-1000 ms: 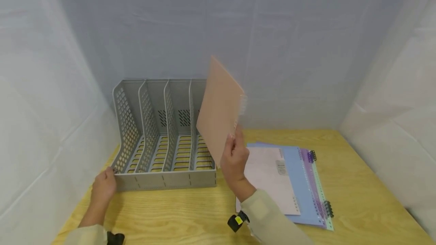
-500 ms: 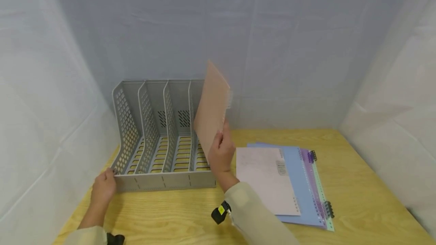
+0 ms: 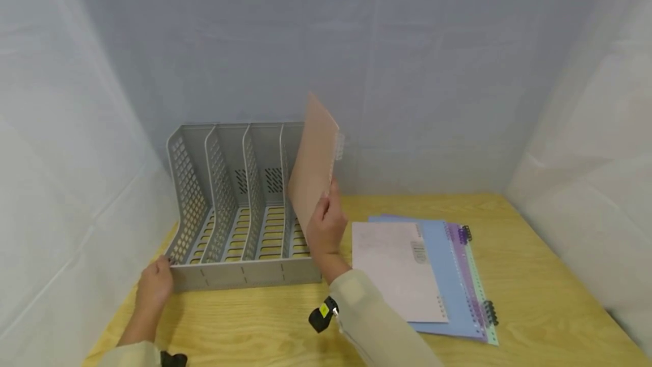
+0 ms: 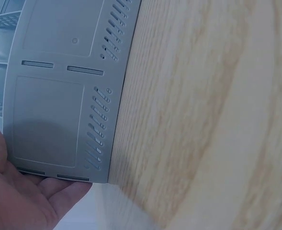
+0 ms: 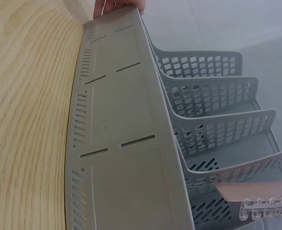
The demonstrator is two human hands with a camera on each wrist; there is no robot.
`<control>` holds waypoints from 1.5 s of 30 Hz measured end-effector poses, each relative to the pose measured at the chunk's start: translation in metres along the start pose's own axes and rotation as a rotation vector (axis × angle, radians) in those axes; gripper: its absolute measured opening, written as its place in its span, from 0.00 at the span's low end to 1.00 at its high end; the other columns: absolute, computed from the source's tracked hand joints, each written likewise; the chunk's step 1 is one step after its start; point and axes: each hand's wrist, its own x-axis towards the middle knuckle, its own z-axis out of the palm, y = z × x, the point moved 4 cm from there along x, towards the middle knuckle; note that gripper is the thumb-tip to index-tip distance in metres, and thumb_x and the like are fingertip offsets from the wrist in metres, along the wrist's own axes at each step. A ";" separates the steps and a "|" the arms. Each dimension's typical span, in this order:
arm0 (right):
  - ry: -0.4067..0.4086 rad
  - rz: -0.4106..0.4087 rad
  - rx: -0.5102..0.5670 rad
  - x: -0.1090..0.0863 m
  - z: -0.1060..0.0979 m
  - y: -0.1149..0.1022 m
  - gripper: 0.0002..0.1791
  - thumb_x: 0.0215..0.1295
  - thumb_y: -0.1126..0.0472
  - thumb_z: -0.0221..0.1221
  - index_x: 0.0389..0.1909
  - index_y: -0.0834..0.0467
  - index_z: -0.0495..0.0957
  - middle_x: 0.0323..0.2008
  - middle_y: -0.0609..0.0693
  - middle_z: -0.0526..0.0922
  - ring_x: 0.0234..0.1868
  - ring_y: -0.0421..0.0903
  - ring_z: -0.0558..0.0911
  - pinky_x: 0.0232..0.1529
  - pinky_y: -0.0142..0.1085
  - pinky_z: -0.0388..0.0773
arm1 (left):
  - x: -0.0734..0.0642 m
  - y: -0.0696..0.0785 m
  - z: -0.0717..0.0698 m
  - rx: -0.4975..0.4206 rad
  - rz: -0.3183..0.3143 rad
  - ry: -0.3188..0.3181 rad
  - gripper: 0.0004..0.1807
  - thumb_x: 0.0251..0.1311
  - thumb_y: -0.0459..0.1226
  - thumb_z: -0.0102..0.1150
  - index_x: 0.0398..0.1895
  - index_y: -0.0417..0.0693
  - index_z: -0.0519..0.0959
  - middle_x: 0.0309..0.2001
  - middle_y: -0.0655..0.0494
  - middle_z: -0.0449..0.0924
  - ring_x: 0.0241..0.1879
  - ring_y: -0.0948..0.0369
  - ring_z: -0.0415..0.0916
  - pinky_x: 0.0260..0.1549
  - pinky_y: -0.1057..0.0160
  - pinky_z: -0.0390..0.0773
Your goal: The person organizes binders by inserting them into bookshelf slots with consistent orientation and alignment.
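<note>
My right hand [image 3: 327, 228] holds a pinkish-tan spiral notebook [image 3: 313, 166] near its lower bound edge, thumb on the near face. The notebook stands on edge, tilted, in the rightmost compartment of a grey file rack [image 3: 241, 277]; its top rises above the rack. Clear binding rings [image 5: 267, 207] show in the right wrist view. At the rack's front left corner, my left hand [image 3: 154, 286] grips the front wall; in the left wrist view its fingers [image 4: 66, 196] wrap the end. The notebook's lower edge is hidden behind the right hand.
On the wooden table [image 3: 535, 276] to the right lies a fanned stack: a pale pink notebook [image 3: 394, 276] on top, then blue [image 3: 453, 282], purple and mint covers with ring bindings. White sheeting [image 3: 433, 101] encloses the back and both sides.
My right hand has carried the notebook left and slightly down, from the rack's right end into the rightmost compartment. My left hand keeps its hold on the corner.
</note>
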 end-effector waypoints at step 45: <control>-0.174 0.228 -0.160 -0.019 0.032 0.028 0.17 0.72 0.63 0.49 0.60 0.62 0.70 0.31 0.64 0.83 0.28 0.61 0.82 0.27 0.54 0.77 | 0.000 -0.002 0.001 0.020 0.039 0.062 0.37 0.73 0.47 0.12 0.62 0.22 0.61 0.64 0.19 0.56 0.62 0.26 0.56 0.61 0.33 0.58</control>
